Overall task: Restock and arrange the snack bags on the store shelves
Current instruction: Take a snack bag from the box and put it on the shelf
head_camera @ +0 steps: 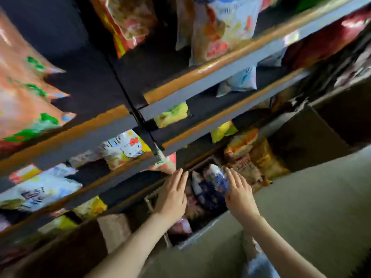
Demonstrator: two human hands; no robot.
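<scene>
Tiered shelves (200, 93) hold snack bags (128, 147); carton (202, 233) on floor (311, 207)

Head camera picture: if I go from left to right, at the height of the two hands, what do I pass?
White snack bag → yellow snack bag → left hand → dark blue bag → right hand → floor.

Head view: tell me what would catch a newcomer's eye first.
The left hand and right hand stand out first. They reach with straight fingers on either side of a blue snack bag in an open cardboard box at bottom centre. After that, a big orange bag with green print fills the upper left, and a bag with a white cartoon cat sits left of centre.
</scene>
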